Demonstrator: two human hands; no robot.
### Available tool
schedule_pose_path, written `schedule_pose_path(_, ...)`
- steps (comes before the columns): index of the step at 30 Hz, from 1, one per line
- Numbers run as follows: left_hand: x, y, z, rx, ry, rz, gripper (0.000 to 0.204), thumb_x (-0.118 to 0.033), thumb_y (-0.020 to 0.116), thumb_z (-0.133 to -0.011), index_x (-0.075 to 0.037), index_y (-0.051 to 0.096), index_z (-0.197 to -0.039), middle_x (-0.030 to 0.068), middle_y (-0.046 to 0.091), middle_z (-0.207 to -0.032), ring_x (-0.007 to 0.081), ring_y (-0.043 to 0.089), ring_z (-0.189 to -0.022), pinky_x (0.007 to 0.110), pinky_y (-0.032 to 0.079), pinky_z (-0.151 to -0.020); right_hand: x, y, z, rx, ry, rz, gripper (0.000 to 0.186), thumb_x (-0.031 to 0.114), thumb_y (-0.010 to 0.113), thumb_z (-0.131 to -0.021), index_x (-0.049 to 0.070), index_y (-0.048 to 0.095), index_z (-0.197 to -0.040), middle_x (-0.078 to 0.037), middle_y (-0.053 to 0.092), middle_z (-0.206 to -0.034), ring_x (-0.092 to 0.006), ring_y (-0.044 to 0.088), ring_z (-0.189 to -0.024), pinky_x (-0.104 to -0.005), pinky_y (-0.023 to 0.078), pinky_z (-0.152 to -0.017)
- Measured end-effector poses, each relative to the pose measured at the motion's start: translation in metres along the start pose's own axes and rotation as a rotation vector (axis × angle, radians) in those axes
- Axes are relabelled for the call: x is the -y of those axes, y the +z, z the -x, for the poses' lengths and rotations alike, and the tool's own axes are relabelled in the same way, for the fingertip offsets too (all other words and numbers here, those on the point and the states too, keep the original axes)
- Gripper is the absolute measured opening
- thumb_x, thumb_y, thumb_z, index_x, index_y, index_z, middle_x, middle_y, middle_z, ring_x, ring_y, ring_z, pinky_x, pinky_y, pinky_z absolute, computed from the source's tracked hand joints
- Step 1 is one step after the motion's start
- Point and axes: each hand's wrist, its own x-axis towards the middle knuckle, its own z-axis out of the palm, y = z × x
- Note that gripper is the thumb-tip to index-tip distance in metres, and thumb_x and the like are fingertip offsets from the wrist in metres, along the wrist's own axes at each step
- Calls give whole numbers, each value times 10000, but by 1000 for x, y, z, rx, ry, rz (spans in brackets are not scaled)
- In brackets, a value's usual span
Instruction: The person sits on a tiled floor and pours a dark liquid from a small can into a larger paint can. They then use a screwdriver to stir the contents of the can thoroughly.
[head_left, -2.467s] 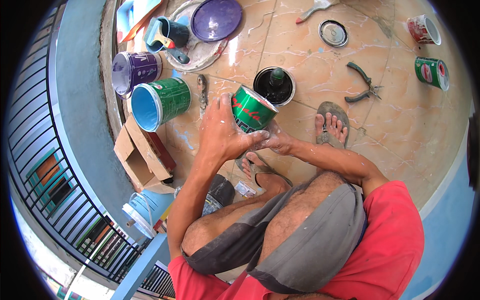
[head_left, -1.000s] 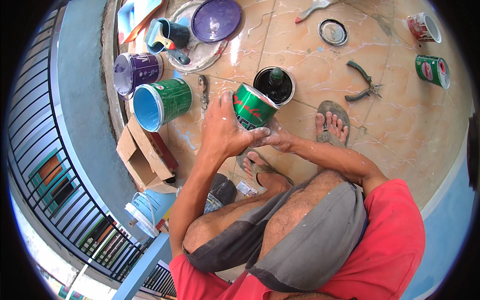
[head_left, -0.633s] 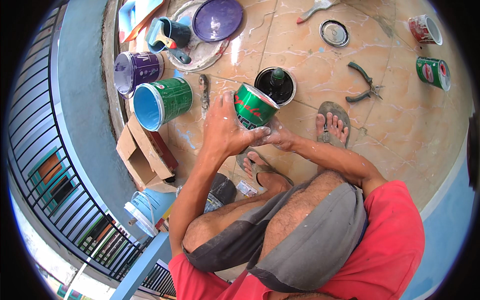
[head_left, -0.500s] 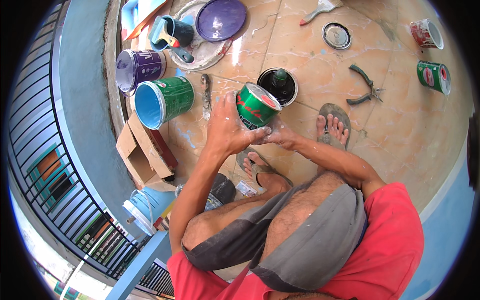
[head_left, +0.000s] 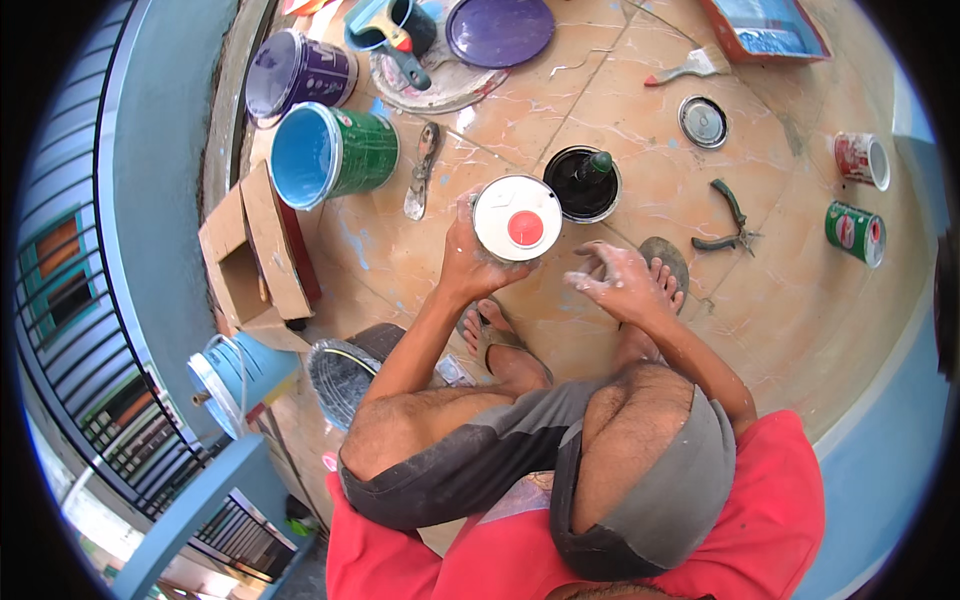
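A paint can (head_left: 505,210), white on top with a red cap, is upright in my left hand (head_left: 470,260), its top facing me. My right hand (head_left: 615,280) has come away to the right of it, empty, with fingers spread and slightly bent. Just behind the held can, an open tin of black paint (head_left: 575,200) has a green object (head_left: 600,165) standing in it. A dirty scraper (head_left: 420,170) lies on the tiles left of them. Pliers (head_left: 730,215) with dark handles rest open to the right, near my right sandal.
Around are a green bucket (head_left: 355,155), purple bucket (head_left: 310,70), purple lid (head_left: 500,30), cardboard box (head_left: 230,260), brush (head_left: 690,65), paint tray (head_left: 760,25), metal lid (head_left: 703,122) and small tins (head_left: 855,230). A railing (head_left: 80,280) runs along the left, a blue wall (head_left: 880,450) at lower right.
The can has turned so its top faces me. My right hand has let go of it and moved right. The whole view has shifted, bringing a paint tray in at the top right.
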Motion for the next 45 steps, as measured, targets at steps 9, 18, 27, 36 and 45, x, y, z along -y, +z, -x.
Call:
schedule_pose_path(9,44,25,10,-248,-6,286,1159,-283,1074,-617,-10,416,-1531,192,702,-1430,359,703,-1325,459,555,-1149,59,-72,-29,-574,-156,368,586,361,857,-953,33,722,-1420,-219,804,-1112,-385,781,-981,-508,599,-918)
schedule_pose_path(18,87,27,15,-413,-47,290,1174,-292,1082,-631,-44,420,-1568,191,702,-1458,365,694,-1352,476,552,-1157,81,-63,-63,-143,-260,680,515,335,835,-939,-2,751,-1319,-224,803,-1214,-413,758,-1138,-510,589,-999)
schedule_pose_path(27,101,37,24,-449,-38,318,1209,-281,1076,-653,-56,380,-1617,195,671,-1487,380,680,-1364,481,548,-1158,80,-69,-57,-307,-294,769,463,242,816,-941,-42,756,-1301,-270,797,-1159,-453,772,-1050,-510,600,-948)
schedule_pose_path(36,106,66,71,-534,-169,160,1120,-297,1001,-775,63,356,-1617,293,563,-1527,467,545,-1454,529,459,-1230,83,-58,-60,-215,-299,676,464,286,807,-977,-48,755,-1296,-282,801,-1064,-434,789,-972,-490,604,-902)
schedule_pose_path(45,76,92,148,-394,-111,-85,816,-319,924,-829,35,574,-1476,282,618,-1446,478,597,-1338,551,489,-1161,79,-62,-71,-302,-410,724,454,277,811,-973,-62,762,-1271,-278,814,-1056,-426,809,-997,-480,622,-909)
